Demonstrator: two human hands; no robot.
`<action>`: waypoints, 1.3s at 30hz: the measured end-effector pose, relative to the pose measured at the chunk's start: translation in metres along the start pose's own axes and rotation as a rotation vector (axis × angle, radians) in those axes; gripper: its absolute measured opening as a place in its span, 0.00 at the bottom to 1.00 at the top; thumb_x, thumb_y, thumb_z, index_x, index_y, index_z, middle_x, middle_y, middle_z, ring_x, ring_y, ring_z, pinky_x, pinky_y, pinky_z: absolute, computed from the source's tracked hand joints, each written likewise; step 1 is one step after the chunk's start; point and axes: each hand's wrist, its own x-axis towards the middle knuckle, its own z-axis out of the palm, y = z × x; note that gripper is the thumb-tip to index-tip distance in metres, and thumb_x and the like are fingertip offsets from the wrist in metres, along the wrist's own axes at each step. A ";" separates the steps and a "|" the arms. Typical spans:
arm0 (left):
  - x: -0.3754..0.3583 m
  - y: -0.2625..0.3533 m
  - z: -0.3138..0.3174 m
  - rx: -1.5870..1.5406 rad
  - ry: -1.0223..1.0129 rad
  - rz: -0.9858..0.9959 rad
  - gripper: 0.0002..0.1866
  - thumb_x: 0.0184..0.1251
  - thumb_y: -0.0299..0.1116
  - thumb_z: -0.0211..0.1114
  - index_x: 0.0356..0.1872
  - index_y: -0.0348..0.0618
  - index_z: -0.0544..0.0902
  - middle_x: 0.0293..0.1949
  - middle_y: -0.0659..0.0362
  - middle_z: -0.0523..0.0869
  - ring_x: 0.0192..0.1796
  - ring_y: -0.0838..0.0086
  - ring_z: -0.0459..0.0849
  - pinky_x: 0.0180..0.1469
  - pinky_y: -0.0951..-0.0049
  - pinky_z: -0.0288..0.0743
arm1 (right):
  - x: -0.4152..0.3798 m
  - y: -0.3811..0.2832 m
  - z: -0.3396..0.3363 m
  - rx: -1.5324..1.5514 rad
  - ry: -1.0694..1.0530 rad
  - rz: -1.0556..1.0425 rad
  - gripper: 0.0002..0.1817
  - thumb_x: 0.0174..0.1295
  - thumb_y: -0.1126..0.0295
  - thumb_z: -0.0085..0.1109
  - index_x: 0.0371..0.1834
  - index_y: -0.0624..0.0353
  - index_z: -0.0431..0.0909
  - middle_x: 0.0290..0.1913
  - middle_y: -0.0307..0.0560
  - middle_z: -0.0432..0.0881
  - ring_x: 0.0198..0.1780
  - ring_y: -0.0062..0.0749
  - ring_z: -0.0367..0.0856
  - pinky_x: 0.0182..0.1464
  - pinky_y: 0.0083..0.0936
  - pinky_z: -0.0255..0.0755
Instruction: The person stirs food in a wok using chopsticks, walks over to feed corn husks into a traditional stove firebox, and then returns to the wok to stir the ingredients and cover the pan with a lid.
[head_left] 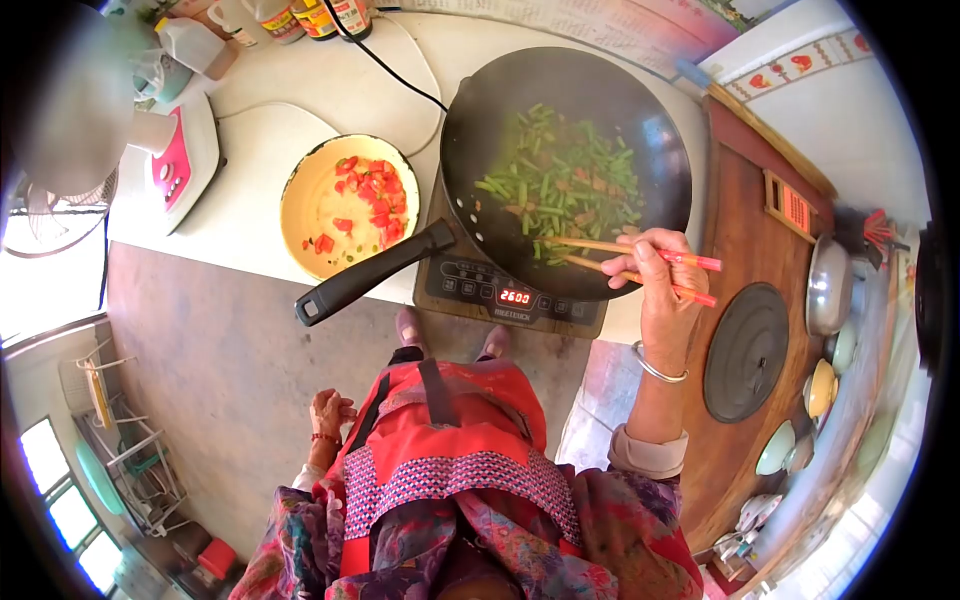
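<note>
1. Red-ended chopsticks in the head view sit in the right hand, thumb and fingers closed around them toward their red ends. The two sticks stand slightly apart at the tips.

2. Their long axis runs mostly left to right: the tips point left into the near edge of the cut green vegetables, and the red ends stick out on the right.

3. The green pieces, mixed with brownish bits, spread over the floor of the black wok. Most lie far and left of the grip, beyond the chopstick tips.

4. The right hand, over the wok's near right rim, is clearly the nearer one. The left hand hangs well apart, near and left beside the red apron, fingers loosely curled, with nothing visible in it.

5. The wok's black handle points near and left, away from the right hand. Left of the wok, an enamel bowl holds chopped red pieces.
</note>
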 end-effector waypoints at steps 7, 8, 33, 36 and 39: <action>0.003 -0.002 0.000 0.025 0.001 -0.012 0.16 0.58 0.29 0.50 0.45 0.29 0.68 0.26 0.47 0.80 0.18 0.67 0.79 0.18 0.71 0.77 | 0.010 0.009 0.008 0.040 0.152 -0.132 0.09 0.61 0.71 0.50 0.34 0.68 0.72 0.31 0.52 0.78 0.28 0.30 0.81 0.26 0.19 0.75; 0.003 -0.001 0.001 0.027 0.000 -0.017 0.16 0.58 0.29 0.49 0.45 0.29 0.68 0.26 0.47 0.80 0.18 0.67 0.79 0.18 0.71 0.77 | 0.011 0.013 0.009 0.040 0.152 -0.133 0.09 0.61 0.71 0.50 0.34 0.68 0.72 0.31 0.52 0.78 0.28 0.30 0.81 0.26 0.19 0.75; 0.006 -0.004 -0.007 0.019 -0.016 -0.011 0.15 0.60 0.30 0.51 0.45 0.30 0.68 0.26 0.48 0.80 0.18 0.66 0.79 0.18 0.71 0.76 | -0.033 0.034 -0.014 0.450 0.331 0.117 0.06 0.61 0.72 0.47 0.32 0.65 0.68 0.31 0.56 0.77 0.26 0.39 0.82 0.22 0.28 0.78; 0.004 -0.005 -0.006 0.020 -0.006 0.010 0.15 0.59 0.30 0.50 0.45 0.30 0.68 0.26 0.48 0.80 0.18 0.66 0.80 0.18 0.71 0.76 | -0.037 0.035 -0.015 0.500 0.391 0.045 0.07 0.61 0.71 0.46 0.33 0.64 0.68 0.30 0.56 0.77 0.27 0.40 0.82 0.21 0.29 0.78; 0.005 -0.005 -0.007 0.039 -0.003 0.004 0.16 0.59 0.30 0.49 0.46 0.29 0.67 0.26 0.47 0.80 0.18 0.66 0.80 0.18 0.72 0.76 | -0.039 0.033 -0.017 0.479 0.411 0.028 0.09 0.64 0.68 0.44 0.34 0.64 0.67 0.31 0.57 0.77 0.28 0.41 0.82 0.23 0.30 0.78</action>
